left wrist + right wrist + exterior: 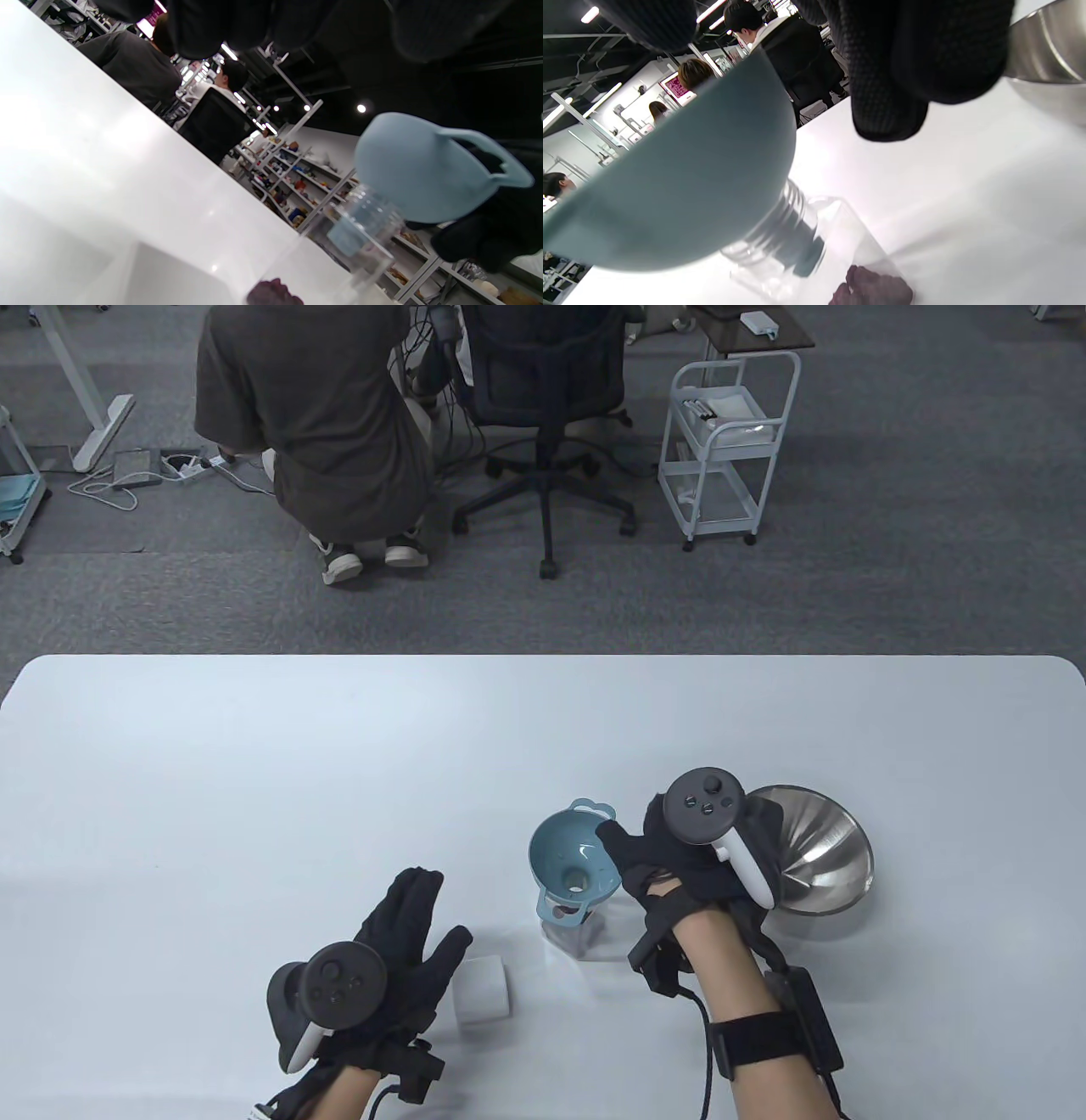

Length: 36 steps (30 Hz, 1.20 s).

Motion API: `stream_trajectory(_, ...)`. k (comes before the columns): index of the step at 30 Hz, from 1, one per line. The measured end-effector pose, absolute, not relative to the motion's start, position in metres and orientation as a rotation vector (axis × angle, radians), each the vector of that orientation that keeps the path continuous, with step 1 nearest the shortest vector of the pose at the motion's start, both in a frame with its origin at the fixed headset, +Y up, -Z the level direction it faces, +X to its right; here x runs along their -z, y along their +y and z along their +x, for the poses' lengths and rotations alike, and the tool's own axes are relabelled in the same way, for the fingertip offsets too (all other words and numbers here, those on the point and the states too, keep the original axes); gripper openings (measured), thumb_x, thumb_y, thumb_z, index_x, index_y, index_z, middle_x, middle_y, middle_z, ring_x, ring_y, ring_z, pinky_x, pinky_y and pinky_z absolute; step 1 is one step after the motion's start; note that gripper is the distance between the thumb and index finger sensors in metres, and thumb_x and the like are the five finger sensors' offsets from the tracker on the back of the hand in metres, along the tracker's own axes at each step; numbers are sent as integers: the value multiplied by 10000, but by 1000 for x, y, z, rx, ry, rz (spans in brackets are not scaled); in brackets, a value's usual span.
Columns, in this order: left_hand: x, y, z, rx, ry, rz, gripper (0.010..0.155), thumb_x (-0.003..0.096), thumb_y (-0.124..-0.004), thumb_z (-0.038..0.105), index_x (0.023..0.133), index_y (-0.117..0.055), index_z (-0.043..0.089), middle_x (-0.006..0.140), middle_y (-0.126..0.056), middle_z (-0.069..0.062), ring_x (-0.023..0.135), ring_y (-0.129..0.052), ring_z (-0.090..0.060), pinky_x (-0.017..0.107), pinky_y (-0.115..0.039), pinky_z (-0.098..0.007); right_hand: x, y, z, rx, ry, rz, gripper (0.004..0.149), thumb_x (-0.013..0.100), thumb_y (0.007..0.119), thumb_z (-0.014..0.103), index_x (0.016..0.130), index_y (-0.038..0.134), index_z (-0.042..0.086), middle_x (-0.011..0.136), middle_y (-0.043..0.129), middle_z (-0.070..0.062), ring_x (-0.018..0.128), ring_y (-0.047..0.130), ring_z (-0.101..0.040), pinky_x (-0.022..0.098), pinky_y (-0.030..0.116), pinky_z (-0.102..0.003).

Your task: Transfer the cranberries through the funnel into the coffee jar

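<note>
Cranberries (874, 290), dark and probably soft, lie inside the clear coffee jar (575, 929) on the bench (254, 780); right hand (679, 857) fingers grip the light, stiff blue funnel (570, 865) rim, left hand (399, 929) flat, open

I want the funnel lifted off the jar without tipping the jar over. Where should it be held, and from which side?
Pinch the blue funnel at its rim, best by the looped tab on the far edge, coming from above and lifting straight up. Its spout sits inside the clear jar's neck, so a sideways pull would probably lever the jar. The right hand is already at the near-right rim.
</note>
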<state>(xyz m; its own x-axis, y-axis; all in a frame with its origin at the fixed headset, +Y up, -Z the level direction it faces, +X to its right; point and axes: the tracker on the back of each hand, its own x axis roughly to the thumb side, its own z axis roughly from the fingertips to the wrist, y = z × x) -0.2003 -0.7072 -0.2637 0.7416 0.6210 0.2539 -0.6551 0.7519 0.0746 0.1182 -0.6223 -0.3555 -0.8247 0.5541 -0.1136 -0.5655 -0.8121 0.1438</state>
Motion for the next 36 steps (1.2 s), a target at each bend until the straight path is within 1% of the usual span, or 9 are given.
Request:
stream_trajectory(3,264,-707,-201,-703,-220,166,779,517,-634,645,1136,-535,181,1201,-522,-176,1068,-662,-477,737,-546,-667,359,-629,112,-2537,265,-86,817,511,748,522,946,531,-135,915,773,-357,424,1082,-340,242,894,-365)
stream_trajectory(6,264,-707,-201,-705,-219,167,779,517,-635,645,1135,-536,182,1202,-522,-175,1068,-661,-478,737,-545,-668,360,-632,110,-2524,275,-92,747,519,759,453,925,566,-144,882,815,-351,380,1093,-321,211,897,-354)
stream_trajectory(11,264,-707,-201,-704,-220,166,778,518,-634,644,1136,-535,181,1201,-521,-176,1068,-660,-478,738,-545,-667,361,-632,109,-2520,249,-105,622,519,755,336,901,620,-136,804,910,-303,316,1100,-273,173,902,-324)
stream_trajectory(13,264,-707,-201,-705,-220,166,780,517,-635,644,1136,-534,180,1201,-522,-177,1067,-661,-480,736,-546,-668,361,-632,108,-2519,233,-111,595,517,756,312,904,633,-123,772,936,-283,304,1092,-261,170,899,-318)
stream_trajectory(18,264,-707,-201,-706,-219,164,780,517,-635,643,1136,-535,178,1200,-522,-178,1066,-662,-479,738,-547,-664,363,-633,106,-2511,222,-105,549,515,754,287,890,681,-107,711,973,-258,282,1089,-244,156,900,-308)
stream_trajectory(27,264,-708,-201,-705,-217,160,778,517,-636,643,1135,-538,180,1200,-524,-178,1066,-663,-479,736,-549,-665,363,-628,111,-2485,184,-98,536,511,761,282,878,703,-104,693,983,-259,267,1091,-238,145,904,-302)
stream_trajectory(36,265,-708,-200,-700,-214,153,779,516,-636,643,1135,-537,180,1200,-525,-177,1065,-666,-478,737,-548,-665,358,-608,134,-2359,122,-92,526,509,768,272,869,715,-107,678,993,-258,253,1094,-231,134,906,-296)
